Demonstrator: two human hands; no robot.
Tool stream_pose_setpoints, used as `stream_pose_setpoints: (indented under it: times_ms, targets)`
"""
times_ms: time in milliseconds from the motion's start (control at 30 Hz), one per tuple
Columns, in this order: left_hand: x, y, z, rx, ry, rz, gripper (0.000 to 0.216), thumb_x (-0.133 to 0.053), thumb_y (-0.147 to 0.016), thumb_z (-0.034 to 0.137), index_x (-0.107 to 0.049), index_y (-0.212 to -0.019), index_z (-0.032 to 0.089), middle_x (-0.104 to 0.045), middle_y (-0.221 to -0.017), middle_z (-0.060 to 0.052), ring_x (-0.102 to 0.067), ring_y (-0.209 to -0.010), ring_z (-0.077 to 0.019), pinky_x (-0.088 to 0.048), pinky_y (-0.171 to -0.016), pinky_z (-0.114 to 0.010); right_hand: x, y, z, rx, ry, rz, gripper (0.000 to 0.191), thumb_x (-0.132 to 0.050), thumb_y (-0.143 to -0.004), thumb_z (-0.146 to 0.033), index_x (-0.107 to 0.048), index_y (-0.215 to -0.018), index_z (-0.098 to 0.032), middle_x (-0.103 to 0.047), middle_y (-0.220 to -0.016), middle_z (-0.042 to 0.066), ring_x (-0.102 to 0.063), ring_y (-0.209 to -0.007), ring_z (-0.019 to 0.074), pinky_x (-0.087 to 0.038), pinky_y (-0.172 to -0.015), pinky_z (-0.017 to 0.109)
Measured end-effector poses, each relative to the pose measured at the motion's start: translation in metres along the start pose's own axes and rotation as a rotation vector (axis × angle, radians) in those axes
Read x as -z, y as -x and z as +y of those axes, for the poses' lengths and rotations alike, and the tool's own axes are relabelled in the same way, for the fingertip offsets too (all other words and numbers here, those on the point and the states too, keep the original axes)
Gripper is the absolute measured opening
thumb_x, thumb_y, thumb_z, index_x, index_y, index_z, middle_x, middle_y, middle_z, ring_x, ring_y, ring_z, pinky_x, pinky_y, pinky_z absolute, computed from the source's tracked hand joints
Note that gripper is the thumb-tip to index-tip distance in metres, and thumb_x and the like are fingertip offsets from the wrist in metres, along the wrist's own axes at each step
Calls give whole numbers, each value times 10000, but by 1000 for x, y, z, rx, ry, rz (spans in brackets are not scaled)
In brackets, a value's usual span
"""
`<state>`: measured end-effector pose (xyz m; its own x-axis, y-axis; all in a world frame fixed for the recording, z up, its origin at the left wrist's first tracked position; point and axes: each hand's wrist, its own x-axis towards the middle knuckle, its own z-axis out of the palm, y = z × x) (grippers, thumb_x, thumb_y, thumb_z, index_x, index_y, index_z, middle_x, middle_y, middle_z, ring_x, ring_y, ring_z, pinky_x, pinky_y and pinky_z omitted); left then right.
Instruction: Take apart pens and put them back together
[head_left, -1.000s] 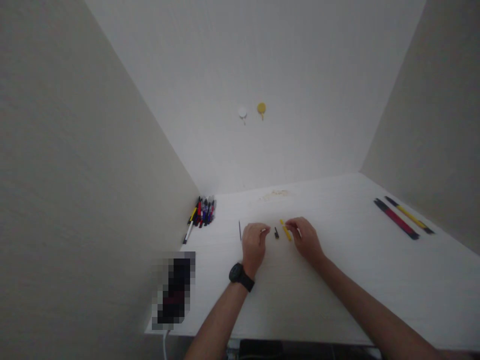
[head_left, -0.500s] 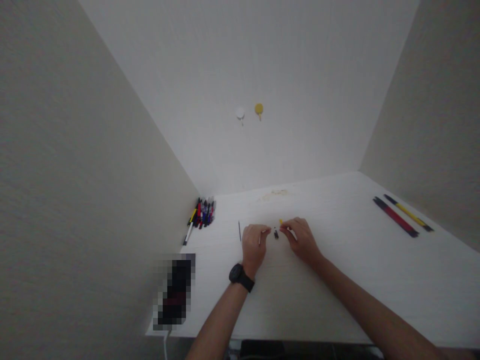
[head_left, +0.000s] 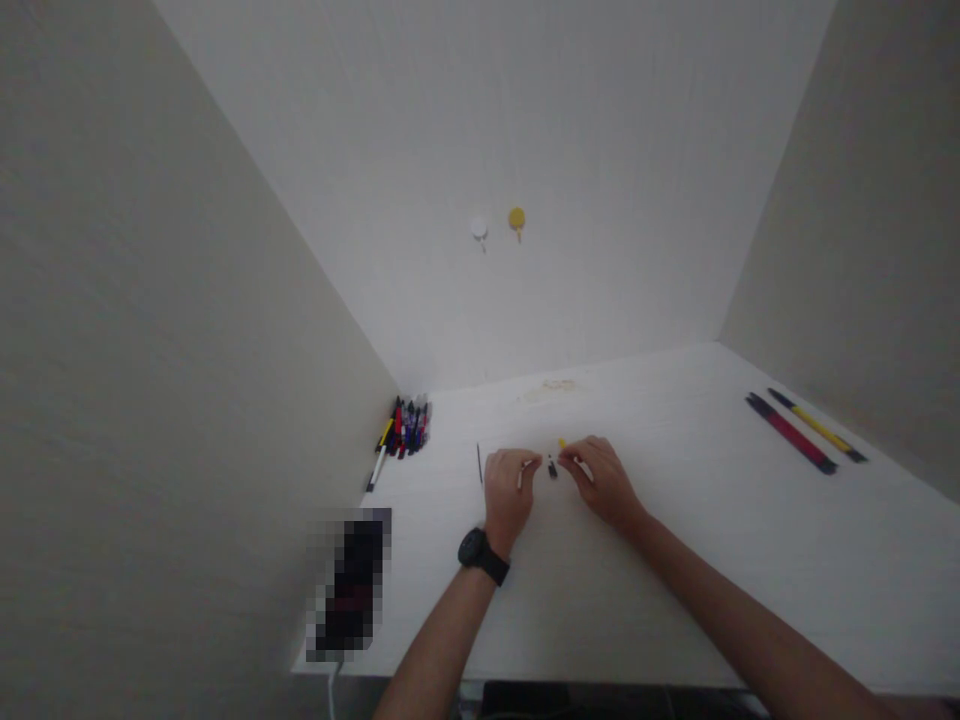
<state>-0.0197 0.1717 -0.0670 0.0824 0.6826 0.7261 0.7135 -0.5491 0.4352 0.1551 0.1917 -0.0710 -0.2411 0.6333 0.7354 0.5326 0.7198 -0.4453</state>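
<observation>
Over the white table, my left hand (head_left: 511,485) is closed in a pinch, thumb against fingertips. Whatever it may hold is too small to make out. Facing it across a narrow gap, my right hand (head_left: 600,478) pinches too, its fingertips beside a small yellow piece (head_left: 562,442); I cannot tell whether they touch it. Between the two hands lies a small dark part (head_left: 553,468), with a tiny dark bit just beyond it. A thin dark rod, like a pen refill (head_left: 479,463), rests left of my left hand. A black watch (head_left: 472,547) is on my left wrist.
A cluster of pens (head_left: 410,425) lies by the left wall, with a white pen (head_left: 377,468) nearer. A red-and-black pen (head_left: 791,433) and a yellow-and-black pen (head_left: 817,425) lie far right. A pixelated dark object (head_left: 352,580) sits front left. Two hooks (head_left: 517,218) hang on the back wall.
</observation>
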Motion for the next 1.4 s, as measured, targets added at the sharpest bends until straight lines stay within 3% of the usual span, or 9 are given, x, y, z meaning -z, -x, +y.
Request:
stream_pose_setpoints:
  times_ms: [600, 900, 1400]
  targets:
    - [-1, 0, -1, 40, 4, -12, 136, -528, -915, 251, -629, -858, 179, -660, -820, -35, -567, -802, -167, -409, -781, -324, 0, 0, 0, 2, 19, -66, 138, -501, -934, -243, -583, -843, -179, -620, -766, 57, -519, -754, 194, -400, -736, 330]
    - [0, 0, -2, 59, 33, -30, 139, -519, -918, 257, -625, -869, 183, -657, -824, -29, -560, -790, -158, -415, -776, -312, -2, 0, -2, 90, 88, -128, 187, -498, -941, -265, -602, -819, -169, -639, -731, 52, -525, -736, 194, -384, -735, 329]
    - [0, -1, -3, 120, 67, -10, 141, -524, -908, 266, -614, -835, 184, -641, -813, -28, -554, -808, -167, -421, -789, -324, 4, -1, -11, 187, 165, -95, 174, -461, -941, -180, -613, -860, -161, -653, -741, 63, -527, -740, 198, -379, -740, 336]
